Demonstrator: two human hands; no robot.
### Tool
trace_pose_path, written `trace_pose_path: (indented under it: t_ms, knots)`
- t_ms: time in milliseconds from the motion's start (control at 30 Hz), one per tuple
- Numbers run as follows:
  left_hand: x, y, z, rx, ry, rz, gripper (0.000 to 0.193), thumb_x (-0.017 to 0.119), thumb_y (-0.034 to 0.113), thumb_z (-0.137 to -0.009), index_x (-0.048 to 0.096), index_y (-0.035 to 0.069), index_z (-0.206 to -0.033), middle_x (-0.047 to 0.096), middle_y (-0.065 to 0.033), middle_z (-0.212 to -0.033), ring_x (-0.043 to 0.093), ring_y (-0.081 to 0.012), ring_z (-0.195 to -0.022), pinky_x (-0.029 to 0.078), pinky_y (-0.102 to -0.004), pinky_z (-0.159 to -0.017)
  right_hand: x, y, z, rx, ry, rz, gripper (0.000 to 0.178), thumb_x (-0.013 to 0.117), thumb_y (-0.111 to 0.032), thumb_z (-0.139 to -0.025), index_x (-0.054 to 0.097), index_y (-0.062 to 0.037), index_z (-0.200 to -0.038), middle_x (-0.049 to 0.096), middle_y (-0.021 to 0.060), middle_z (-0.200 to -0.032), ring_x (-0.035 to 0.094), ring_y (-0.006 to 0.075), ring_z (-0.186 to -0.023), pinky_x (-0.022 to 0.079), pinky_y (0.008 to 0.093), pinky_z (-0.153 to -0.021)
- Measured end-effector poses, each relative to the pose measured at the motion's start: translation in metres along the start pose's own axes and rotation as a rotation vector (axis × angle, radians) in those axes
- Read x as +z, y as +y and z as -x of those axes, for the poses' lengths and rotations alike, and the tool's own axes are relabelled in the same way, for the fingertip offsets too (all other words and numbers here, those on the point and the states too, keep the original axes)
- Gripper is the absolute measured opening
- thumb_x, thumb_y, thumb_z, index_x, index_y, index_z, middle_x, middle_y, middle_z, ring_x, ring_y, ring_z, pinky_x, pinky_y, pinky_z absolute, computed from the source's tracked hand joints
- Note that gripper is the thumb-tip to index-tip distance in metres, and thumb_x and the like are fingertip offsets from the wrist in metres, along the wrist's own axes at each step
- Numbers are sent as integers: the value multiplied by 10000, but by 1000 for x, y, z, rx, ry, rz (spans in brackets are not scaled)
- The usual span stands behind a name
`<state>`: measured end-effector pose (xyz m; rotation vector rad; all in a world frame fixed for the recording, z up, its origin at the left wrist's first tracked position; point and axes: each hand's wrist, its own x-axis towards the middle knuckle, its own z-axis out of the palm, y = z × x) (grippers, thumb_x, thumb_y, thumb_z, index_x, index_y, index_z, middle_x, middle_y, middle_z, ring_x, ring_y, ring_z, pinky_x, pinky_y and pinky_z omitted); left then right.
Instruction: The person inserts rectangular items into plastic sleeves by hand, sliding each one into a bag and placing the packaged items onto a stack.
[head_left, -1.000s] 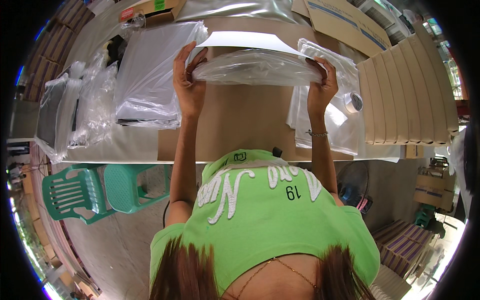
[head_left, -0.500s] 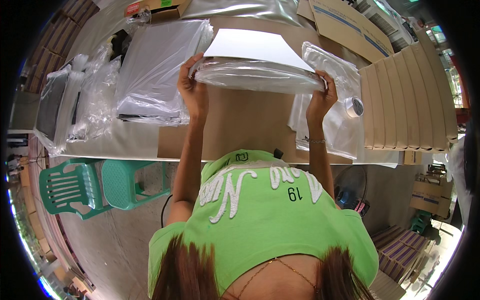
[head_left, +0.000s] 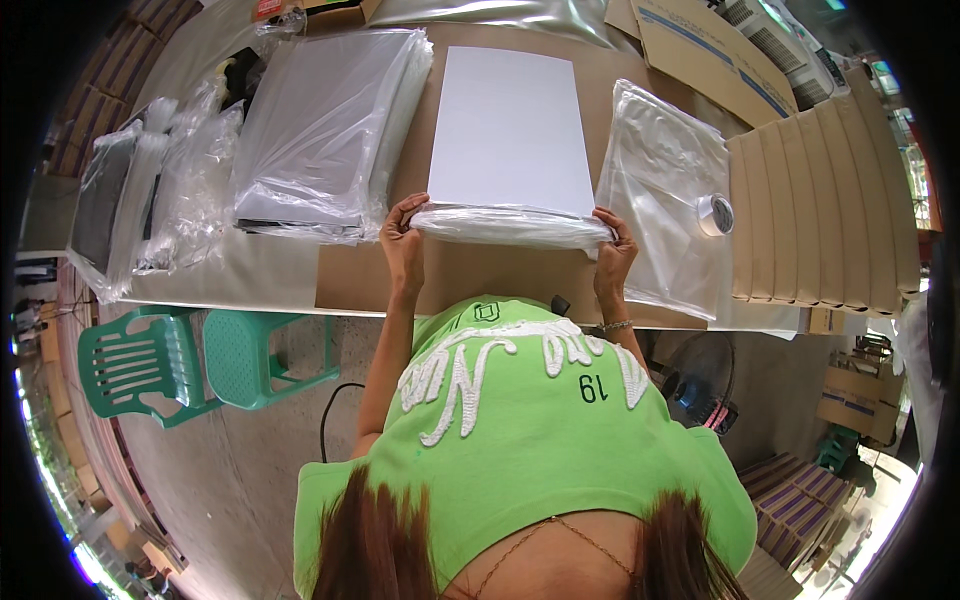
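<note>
A white rectangular panel (head_left: 512,130) lies on the brown cardboard sheet in front of me, its long side pointing away. Bunched along its near edge is a clear plastic bag (head_left: 510,224). My left hand (head_left: 404,240) pinches the bag at the panel's near left corner. At the near right corner my right hand (head_left: 614,250) grips the same bag, fingers closed. How far the plastic reaches over the panel is hard to make out.
Left of the panel lies a stack of plastic-wrapped panels (head_left: 325,125), with more wrapped dark pieces (head_left: 110,205) beyond. To the right are flat clear bags (head_left: 660,190), a tape roll (head_left: 714,215) and a row of folded cartons (head_left: 820,200). A green chair (head_left: 145,365) stands below.
Both hands have come nearer to my body and closer together, with the bag's edge between them. The panel, tilted and curved before, now lies flatter with its full face showing.
</note>
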<state>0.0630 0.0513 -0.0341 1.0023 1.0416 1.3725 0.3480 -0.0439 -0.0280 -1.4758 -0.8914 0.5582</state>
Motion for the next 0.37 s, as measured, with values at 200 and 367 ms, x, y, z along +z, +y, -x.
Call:
trace_pose_path:
  t_ms: [200, 367]
  knots:
    - [6, 39, -6, 214, -48, -99, 217, 503, -65, -798, 617, -18, -977, 620, -62, -1017, 561, -121, -949, 420, -251, -878, -2, -42, -12, -166, 6, -60, 378, 431, 208, -690, 628, 29, -958, 617, 110, -1069, 567, 176, -1018, 432, 275, -920]
    - [23, 101, -14, 462, -104, -173, 171, 529, -46, -816, 559, 15, -973, 579, -68, -1012, 539, -129, -924, 411, -267, -873, -21, -91, -32, -304, -9, -136, 314, 472, 107, -718, 620, 22, -982, 611, 140, -1067, 559, 199, -1024, 415, 313, -939]
